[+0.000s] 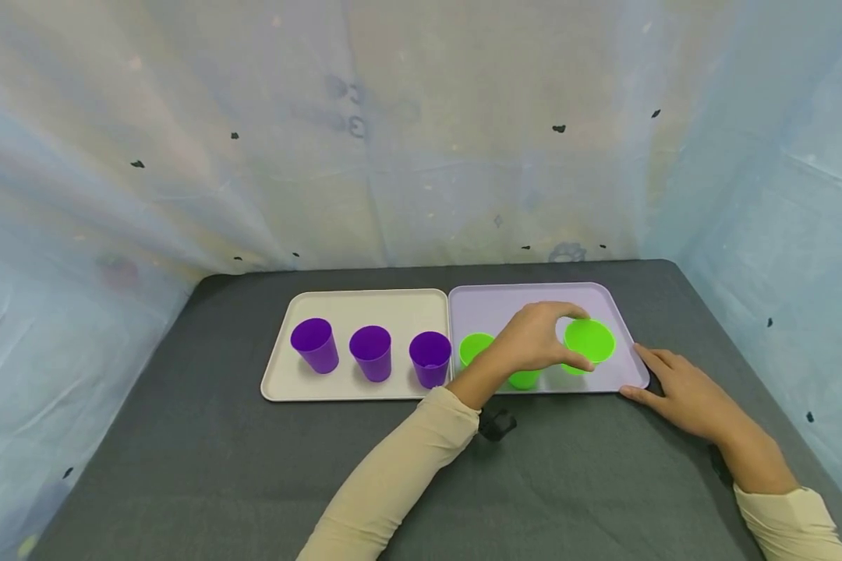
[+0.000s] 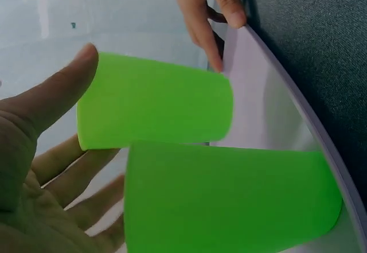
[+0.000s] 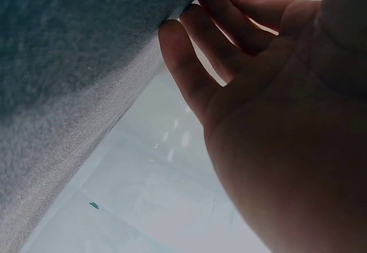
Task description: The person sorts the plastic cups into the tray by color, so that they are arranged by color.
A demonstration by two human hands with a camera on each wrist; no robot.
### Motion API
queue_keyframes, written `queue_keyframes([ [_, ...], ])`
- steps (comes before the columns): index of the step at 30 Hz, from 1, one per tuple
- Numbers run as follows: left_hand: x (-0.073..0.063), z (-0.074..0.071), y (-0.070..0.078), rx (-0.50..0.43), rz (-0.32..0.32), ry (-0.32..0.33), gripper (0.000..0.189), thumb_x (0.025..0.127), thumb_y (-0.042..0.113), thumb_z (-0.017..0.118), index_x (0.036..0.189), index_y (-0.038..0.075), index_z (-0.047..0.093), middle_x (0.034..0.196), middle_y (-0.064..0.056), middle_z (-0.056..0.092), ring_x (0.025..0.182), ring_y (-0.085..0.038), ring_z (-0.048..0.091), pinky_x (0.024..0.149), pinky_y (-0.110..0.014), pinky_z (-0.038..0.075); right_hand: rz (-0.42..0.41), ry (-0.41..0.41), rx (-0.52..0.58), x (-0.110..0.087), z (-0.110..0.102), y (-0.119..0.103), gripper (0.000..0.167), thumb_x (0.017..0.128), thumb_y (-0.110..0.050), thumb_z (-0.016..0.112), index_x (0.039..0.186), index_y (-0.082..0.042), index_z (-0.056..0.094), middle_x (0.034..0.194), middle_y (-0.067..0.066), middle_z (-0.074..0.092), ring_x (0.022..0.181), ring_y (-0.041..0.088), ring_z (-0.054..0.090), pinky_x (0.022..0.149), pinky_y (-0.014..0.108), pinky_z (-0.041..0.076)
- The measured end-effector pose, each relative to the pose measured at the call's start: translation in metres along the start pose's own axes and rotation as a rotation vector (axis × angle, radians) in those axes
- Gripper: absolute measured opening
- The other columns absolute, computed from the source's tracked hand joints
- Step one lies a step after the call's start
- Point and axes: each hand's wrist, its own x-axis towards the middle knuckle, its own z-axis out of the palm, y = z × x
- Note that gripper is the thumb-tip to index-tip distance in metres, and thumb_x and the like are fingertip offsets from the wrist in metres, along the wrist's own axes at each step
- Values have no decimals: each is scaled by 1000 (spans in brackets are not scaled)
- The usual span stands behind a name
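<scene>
My left hand [image 1: 536, 336] has its thumb and fingers around the rim of the rightmost green cup [image 1: 589, 340] and grips it. In the left wrist view that cup [image 2: 157, 101] shows beside the thumb, with a nearer green cup [image 2: 229, 198] below it. Two other green cups, the left one [image 1: 474, 345] and the middle one [image 1: 525, 380], are partly hidden by my left arm in the head view. They stand on the lilac tray [image 1: 519, 293]. At the tray's front right corner my right hand [image 1: 691, 396] touches the edges with nearly straight fingers and thumb.
A cream tray [image 1: 365, 300] adjoins the lilac one on the left. Three purple cups, the left [image 1: 317, 347], middle [image 1: 372, 354] and right [image 1: 431, 360], stand on it in a row. Grey cloth [image 1: 203, 467] covers the table, and pale sheeting [image 1: 421, 156] hangs around it.
</scene>
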Motion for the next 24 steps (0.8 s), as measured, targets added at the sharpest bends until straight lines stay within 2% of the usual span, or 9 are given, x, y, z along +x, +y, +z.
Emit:
queue_keyframes([
  [4,6,3,-1,43,25,-21,71,72,51,86,134,26,63,125,11,65,114,-4,59,96,-17,46,-3,-2,3,1,1,0,87,93,-54,64,149,7,36,140,33,47,127,52,45,99,67,38],
  [8,11,6,1,42,-1,-58,69,73,49,86,133,24,63,122,12,66,108,-2,61,87,-13,45,-10,4,9,1,2,0,87,93,-52,65,149,7,36,140,33,46,127,52,44,99,67,37],
  [15,16,13,2,108,-13,-104,66,74,47,86,131,23,64,125,11,67,114,-3,61,93,-15,47,-11,-2,8,1,4,1,86,93,-52,65,149,7,36,140,33,46,127,52,44,100,66,37],
  [24,20,18,1,116,-34,-130,69,76,49,84,136,24,61,130,11,65,118,-3,60,96,-17,47,-20,-9,5,0,0,1,86,93,-50,65,149,8,36,140,33,46,126,52,45,99,66,38],
])
